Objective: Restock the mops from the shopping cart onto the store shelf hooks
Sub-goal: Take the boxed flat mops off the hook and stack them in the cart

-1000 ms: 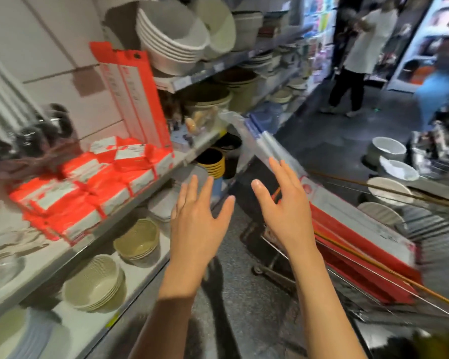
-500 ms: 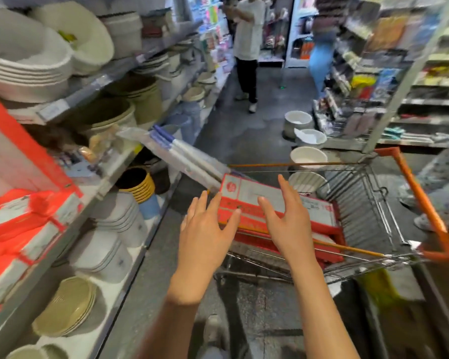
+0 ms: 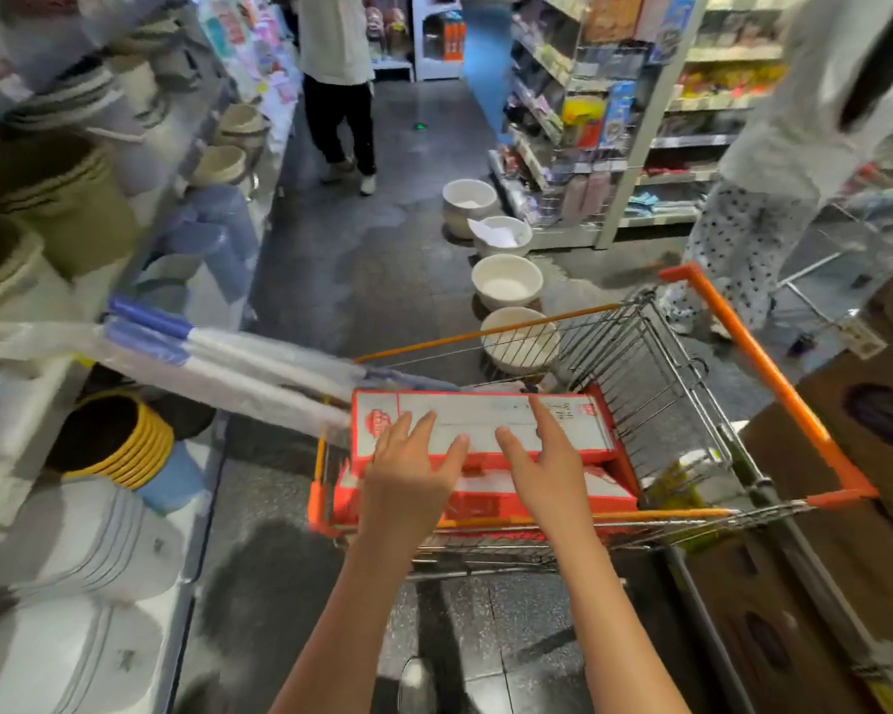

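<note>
1. At the far left of the frame I see the store shelf [image 3: 16,420], blurred, carrying stacked tubs: a yellow-rimmed stack of buckets [image 3: 119,440] at mid-left and pale grey basins [image 3: 83,538] below it.
2. Long mop handles [image 3: 217,368], white with blue ends and wrapped in clear plastic, slant from the left edge down toward the centre, where they meet the top box.
3. My left hand [image 3: 408,476] sits just left of centre, fingers [image 3: 418,430] straight and spread, reaching over the near end of the top mop box [image 3: 480,420]; I cannot tell whether it touches the card.
4. That red-and-white box lies on top of another mop box [image 3: 537,497] inside the shopping cart [image 3: 656,383], centre of the frame.
5. My right hand [image 3: 552,471] is just right of the left one, fingers likewise open and holding nothing, above the same box.
6. White bowls [image 3: 506,280] stand in a row on the floor beyond the cart, upper centre.
7. The cart's orange handle [image 3: 764,373] runs down the right side, beside brown cartons [image 3: 846,533] at the right edge.
</note>
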Demonstrator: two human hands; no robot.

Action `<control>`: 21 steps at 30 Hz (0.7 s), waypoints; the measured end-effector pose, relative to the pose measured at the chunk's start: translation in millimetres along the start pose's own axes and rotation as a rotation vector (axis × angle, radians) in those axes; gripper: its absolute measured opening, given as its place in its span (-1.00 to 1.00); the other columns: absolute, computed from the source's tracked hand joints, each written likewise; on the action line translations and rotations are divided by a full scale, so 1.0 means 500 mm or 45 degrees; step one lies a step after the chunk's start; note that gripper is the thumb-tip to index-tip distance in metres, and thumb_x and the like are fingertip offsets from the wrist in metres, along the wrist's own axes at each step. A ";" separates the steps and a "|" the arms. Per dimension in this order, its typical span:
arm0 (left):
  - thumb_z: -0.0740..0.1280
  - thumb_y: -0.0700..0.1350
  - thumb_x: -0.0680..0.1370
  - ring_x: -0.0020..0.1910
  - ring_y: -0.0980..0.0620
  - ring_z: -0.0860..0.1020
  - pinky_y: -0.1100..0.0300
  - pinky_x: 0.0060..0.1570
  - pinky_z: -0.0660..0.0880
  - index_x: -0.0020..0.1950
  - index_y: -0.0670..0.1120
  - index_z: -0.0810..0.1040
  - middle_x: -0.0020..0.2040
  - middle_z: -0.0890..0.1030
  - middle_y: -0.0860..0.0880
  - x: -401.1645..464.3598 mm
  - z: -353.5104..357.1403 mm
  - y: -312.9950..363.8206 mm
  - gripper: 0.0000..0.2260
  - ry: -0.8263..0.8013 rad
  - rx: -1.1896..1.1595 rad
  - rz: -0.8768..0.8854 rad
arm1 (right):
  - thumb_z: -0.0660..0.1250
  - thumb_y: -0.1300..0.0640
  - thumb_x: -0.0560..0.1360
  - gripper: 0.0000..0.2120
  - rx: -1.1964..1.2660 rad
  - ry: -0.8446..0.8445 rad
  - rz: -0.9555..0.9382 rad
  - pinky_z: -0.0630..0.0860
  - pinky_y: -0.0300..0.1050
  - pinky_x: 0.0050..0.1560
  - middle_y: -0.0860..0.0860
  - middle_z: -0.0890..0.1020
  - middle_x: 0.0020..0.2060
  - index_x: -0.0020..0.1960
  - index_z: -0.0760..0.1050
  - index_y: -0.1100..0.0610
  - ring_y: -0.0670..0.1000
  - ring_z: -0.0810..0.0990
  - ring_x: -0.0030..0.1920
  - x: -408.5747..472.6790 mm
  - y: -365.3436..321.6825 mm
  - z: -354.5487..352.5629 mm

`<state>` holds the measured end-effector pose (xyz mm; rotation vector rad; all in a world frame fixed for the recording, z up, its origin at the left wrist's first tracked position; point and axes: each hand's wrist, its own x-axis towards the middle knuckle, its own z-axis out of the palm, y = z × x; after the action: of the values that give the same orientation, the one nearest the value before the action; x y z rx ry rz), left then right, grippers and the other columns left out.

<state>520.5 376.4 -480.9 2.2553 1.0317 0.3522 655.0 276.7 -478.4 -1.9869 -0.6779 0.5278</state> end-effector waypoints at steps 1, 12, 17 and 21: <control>-0.04 0.06 0.74 0.20 -0.35 0.59 -0.22 0.19 0.55 0.19 -0.09 0.68 0.22 0.62 -0.30 0.025 0.009 -0.012 -0.50 -0.074 0.025 -0.006 | 0.34 -0.05 0.59 -0.37 -0.007 -0.004 0.051 0.27 0.02 0.50 0.00 0.32 0.54 0.58 0.23 0.05 0.03 0.28 0.52 0.013 0.009 0.012; 0.24 0.17 0.64 0.51 -0.05 0.31 0.08 0.49 0.18 0.52 -0.07 0.38 0.53 0.38 -0.08 0.229 0.145 -0.054 -0.48 -0.423 -0.053 -0.071 | 0.34 0.02 0.61 -0.35 0.248 0.184 0.561 0.34 -0.16 0.30 0.07 0.34 0.51 0.60 0.15 0.11 0.03 0.36 0.47 0.111 0.132 0.056; 0.26 0.11 0.65 0.49 -0.03 0.34 0.09 0.48 0.21 0.51 -0.08 0.39 0.50 0.41 -0.07 0.314 0.219 -0.042 -0.52 -0.519 -0.112 -0.014 | 0.41 -0.15 0.51 -0.17 0.569 0.297 0.745 0.31 0.03 0.48 0.07 0.30 0.54 0.62 0.11 0.11 0.06 0.32 0.50 0.184 0.207 0.080; 0.29 0.12 0.63 0.49 -0.05 0.34 0.10 0.47 0.20 0.51 -0.09 0.39 0.50 0.42 -0.09 0.384 0.289 -0.035 -0.50 -0.551 0.036 0.042 | 0.40 -0.04 0.55 -0.22 0.880 0.368 0.935 0.34 0.11 0.45 0.06 0.28 0.52 0.62 0.06 0.09 0.10 0.31 0.50 0.259 0.283 0.101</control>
<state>704.8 467.5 -606.4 2.2381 0.7743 -0.1375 756.7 335.8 -637.9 -1.5380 0.4128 0.7548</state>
